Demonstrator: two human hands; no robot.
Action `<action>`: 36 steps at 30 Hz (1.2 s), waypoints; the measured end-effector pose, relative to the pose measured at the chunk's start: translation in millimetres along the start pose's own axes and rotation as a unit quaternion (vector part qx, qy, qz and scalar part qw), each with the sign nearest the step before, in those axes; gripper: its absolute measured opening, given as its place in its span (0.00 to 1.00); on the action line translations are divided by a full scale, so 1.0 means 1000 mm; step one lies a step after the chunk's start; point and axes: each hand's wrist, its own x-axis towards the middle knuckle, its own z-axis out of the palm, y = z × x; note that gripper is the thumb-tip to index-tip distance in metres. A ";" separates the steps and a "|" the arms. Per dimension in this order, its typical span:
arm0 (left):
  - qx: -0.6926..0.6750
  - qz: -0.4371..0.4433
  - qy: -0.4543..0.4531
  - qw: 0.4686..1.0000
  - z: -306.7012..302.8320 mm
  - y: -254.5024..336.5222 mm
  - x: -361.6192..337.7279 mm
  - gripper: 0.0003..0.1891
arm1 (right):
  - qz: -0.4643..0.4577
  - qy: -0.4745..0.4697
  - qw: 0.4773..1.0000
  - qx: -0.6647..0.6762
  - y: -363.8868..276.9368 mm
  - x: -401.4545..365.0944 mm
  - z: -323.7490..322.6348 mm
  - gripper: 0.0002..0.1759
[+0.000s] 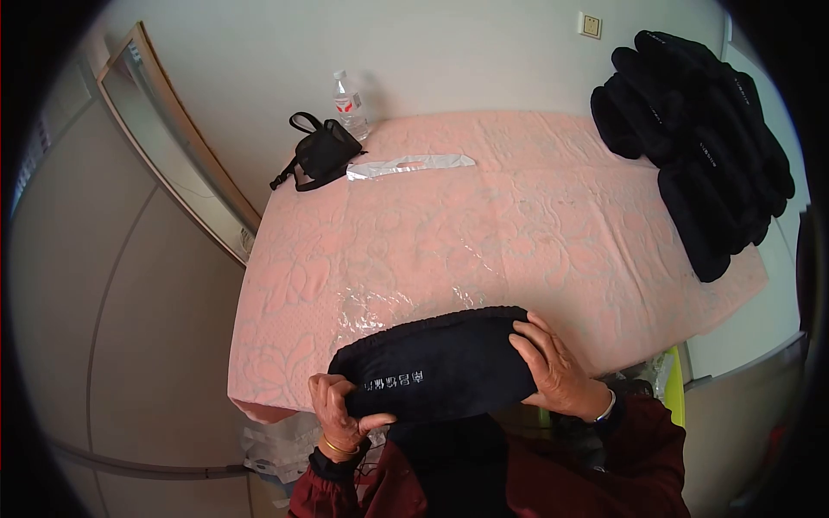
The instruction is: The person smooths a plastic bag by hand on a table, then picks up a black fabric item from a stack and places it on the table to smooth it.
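Observation:
A black fabric piece [458,367] with an elastic-looking gathered upper edge and pale printed characters is held up at the near edge of the table. My left hand [338,410] grips its left end, thumb and fingers closed on the cloth. At its right end my right hand [554,367] is closed on the fabric, fingers over the front. Clear plastic film [371,311] lies on the pink cloth just beyond the black piece.
A pink patterned cloth [553,224] covers the table. A pile of black fabric pieces [708,147] sits at the right. Toward the back left are a black mesh bag [328,151], a water bottle [350,104] and a white plastic strip [410,164].

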 end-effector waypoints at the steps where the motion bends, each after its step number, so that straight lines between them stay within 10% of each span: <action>1: 0.000 -0.001 0.002 1.000 -0.001 0.001 -0.003 0.41 | 0.002 0.024 1.000 0.019 -0.001 -0.003 0.003 0.60; 8: -0.015 -0.054 0.036 0.998 -0.009 0.014 0.002 0.43 | 0.011 0.129 0.967 0.219 0.006 -0.009 0.004 0.56; 11: -0.109 -0.114 0.005 0.988 -0.016 0.019 0.000 0.38 | 0.225 0.160 0.846 0.456 -0.013 -0.004 0.005 0.48; 16: -0.217 -0.127 0.003 0.968 -0.032 0.021 0.016 0.31 | 0.222 0.146 0.829 0.491 -0.019 0.003 -0.012 0.52; 21: -0.284 -0.040 0.128 0.949 -0.026 0.026 0.039 0.33 | 0.100 0.258 0.870 0.407 -0.011 0.025 -0.035 0.49; 28: -0.047 -0.036 -0.066 0.996 -0.032 0.026 0.041 0.42 | 0.122 0.128 0.956 0.234 0.003 0.023 -0.027 0.49; 31: 0.057 -0.011 -0.104 0.993 -0.039 0.044 0.058 0.44 | 0.006 0.173 0.985 -0.015 -0.026 0.042 -0.055 0.48; 36: 0.115 0.081 -0.126 0.982 -0.010 0.090 0.096 0.48 | -0.071 0.092 0.992 -0.042 -0.043 0.078 -0.034 0.49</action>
